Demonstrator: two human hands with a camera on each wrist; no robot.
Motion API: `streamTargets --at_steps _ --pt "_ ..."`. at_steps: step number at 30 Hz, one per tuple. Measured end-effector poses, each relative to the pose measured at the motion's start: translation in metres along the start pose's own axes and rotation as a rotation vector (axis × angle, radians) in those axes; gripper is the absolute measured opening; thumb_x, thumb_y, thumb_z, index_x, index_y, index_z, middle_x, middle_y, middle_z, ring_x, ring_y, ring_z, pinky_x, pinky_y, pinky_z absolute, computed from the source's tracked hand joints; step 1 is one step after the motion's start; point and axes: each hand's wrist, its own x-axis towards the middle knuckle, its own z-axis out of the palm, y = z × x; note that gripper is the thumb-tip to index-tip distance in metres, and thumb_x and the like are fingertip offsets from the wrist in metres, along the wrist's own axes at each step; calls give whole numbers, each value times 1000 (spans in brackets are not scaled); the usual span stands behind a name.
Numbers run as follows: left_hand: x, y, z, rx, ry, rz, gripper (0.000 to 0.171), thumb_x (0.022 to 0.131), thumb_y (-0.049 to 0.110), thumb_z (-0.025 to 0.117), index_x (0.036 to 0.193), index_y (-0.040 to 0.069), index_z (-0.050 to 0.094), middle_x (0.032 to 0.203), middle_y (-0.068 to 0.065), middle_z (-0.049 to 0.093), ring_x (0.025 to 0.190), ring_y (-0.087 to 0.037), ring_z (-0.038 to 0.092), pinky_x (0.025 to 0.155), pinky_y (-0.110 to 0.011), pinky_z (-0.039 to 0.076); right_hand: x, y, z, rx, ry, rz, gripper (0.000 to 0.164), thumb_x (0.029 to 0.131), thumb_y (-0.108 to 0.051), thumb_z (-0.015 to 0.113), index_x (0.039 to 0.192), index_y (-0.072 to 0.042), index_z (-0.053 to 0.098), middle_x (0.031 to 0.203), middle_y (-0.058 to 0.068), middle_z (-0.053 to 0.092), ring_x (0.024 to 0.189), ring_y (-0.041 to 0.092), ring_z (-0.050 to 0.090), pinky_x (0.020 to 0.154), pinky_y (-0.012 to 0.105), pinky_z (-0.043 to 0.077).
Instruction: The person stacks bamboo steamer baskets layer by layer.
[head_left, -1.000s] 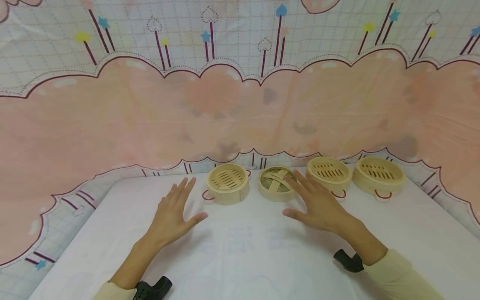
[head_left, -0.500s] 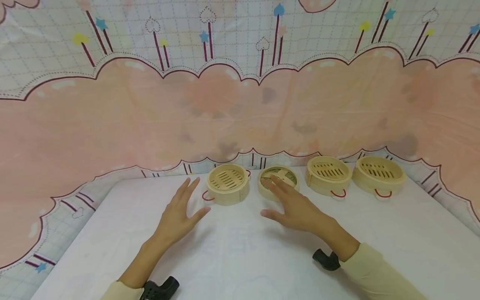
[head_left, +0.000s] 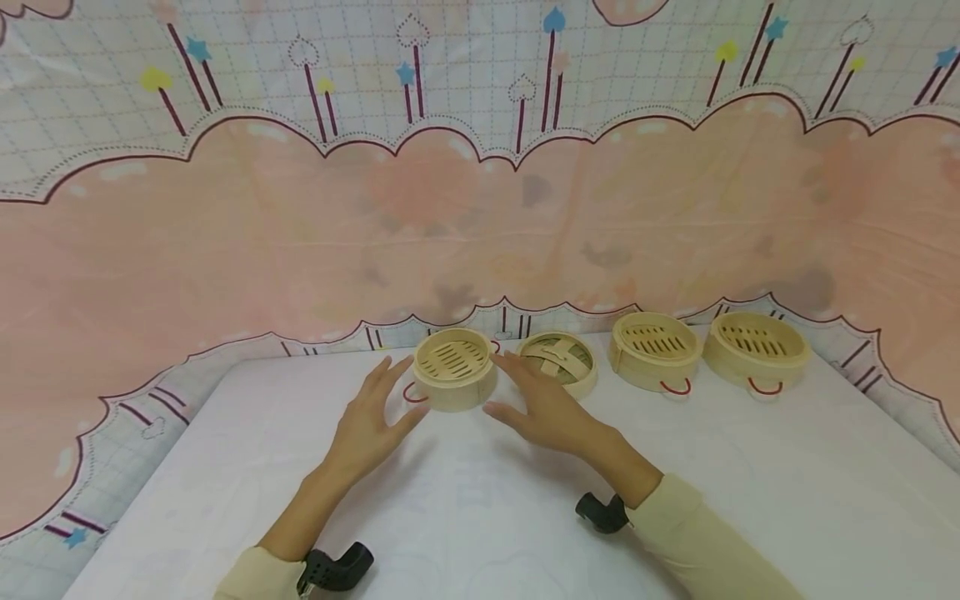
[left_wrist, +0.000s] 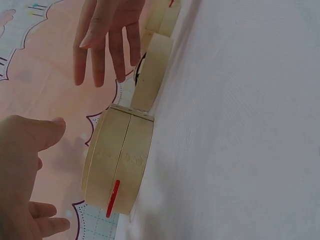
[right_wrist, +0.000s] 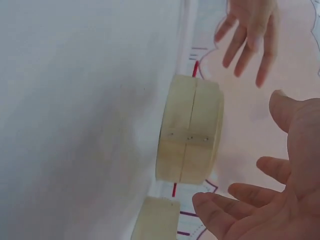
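Observation:
A round bamboo steamer basket (head_left: pixel 454 392) with a slatted top and red side loops stands near the back of the white table. My left hand (head_left: pixel 369 425) is at its left side, fingers spread and thumb pointing toward the basket. On the other side my right hand (head_left: pixel 551 417) is held likewise, with its fingertips close to the basket's right edge. Both wrist views show a gap between the hands and the basket (left_wrist: pixel 119 160). Behind the right hand, partly covered by it, lies the woven steamer lid (head_left: pixel 562 362).
Two more slatted steamer baskets stand at the back right: one nearer the middle (head_left: pixel 655 354), the other further right (head_left: pixel 757 350), each with a red loop. A patterned cloth (head_left: pixel 465 225) hangs behind the white table (head_left: pixel 465 533).
My right hand has moved left, from in front of the lid and the middle-right basket to beside the left basket. The left hand has shifted slightly right, closer to that basket.

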Motion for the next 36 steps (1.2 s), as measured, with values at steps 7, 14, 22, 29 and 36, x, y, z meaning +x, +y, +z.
streamTargets --at_steps 7,14,22,29,36 --pt "5 -1 5 -15 -3 -25 65 87 36 69 143 18 44 148 -23 33 128 -46 39 89 -70 36 13 0 12 79 19 33 68 95 -41 57 149 -8 31 151 15 32 135 31 34 107 47 30" --pt "10 -1 9 -33 -19 -62 64 86 37 70 141 14 47 146 -26 34 127 -48 39 90 -70 35 23 3 17 148 31 56 66 96 -36 57 148 -5 30 150 17 33 120 35 49 96 45 44" --pt "18 -4 17 -60 11 -79 58 83 26 75 135 11 54 141 -30 38 127 -49 38 95 -69 32 30 3 19 179 38 61 63 95 -29 59 146 0 34 148 26 31 119 42 50 97 49 42" --pt "24 -7 26 -61 40 -74 50 82 20 76 128 9 60 135 -33 44 121 -51 44 92 -67 35 35 7 23 146 29 78 61 95 -29 59 144 1 37 147 27 31 129 39 40 104 51 34" --pt "31 -3 29 -64 27 -111 43 82 21 76 122 10 64 128 -24 54 114 -41 53 90 -56 42 38 11 25 122 27 69 62 94 -29 61 144 1 38 146 23 36 137 35 29 109 51 25"
